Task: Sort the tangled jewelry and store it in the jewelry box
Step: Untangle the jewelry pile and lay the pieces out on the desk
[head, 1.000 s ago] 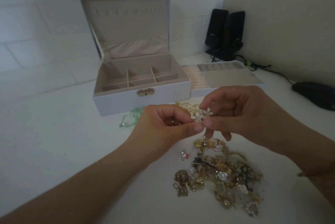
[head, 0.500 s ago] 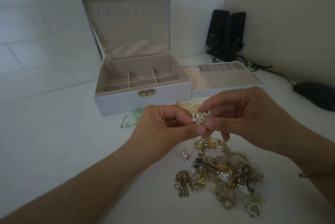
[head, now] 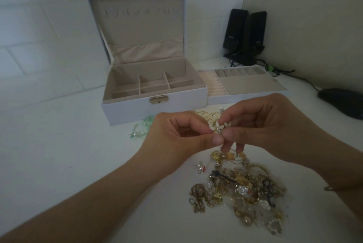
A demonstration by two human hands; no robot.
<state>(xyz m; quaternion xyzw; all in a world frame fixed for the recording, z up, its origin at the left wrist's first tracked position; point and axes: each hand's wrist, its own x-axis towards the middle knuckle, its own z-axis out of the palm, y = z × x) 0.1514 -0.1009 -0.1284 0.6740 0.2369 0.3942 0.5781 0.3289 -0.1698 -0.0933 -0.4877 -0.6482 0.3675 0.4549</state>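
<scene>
A small white flower-shaped jewelry piece (head: 220, 127) is held above the table between both hands. My left hand (head: 176, 136) pinches it from the left with thumb and fingertips. My right hand (head: 269, 124) pinches it from the right. Below them lies a tangled heap of gold jewelry (head: 241, 189) on the white table. The white jewelry box (head: 157, 107) stands open behind, lid up, its beige compartments showing nothing inside. Its removable tray (head: 245, 85) sits to the right of the box.
A pale green ribbon piece with a pearl (head: 140, 129) lies before the box's front left. Some gold chain (head: 208, 116) lies behind my hands. Two black speakers (head: 245, 36) with cables stand in the back corner. A dark mouse-like object (head: 343, 103) sits at the right edge.
Both hands stay almost in place, fingers turning the white flower piece slightly between them. The heap and box have not moved.
</scene>
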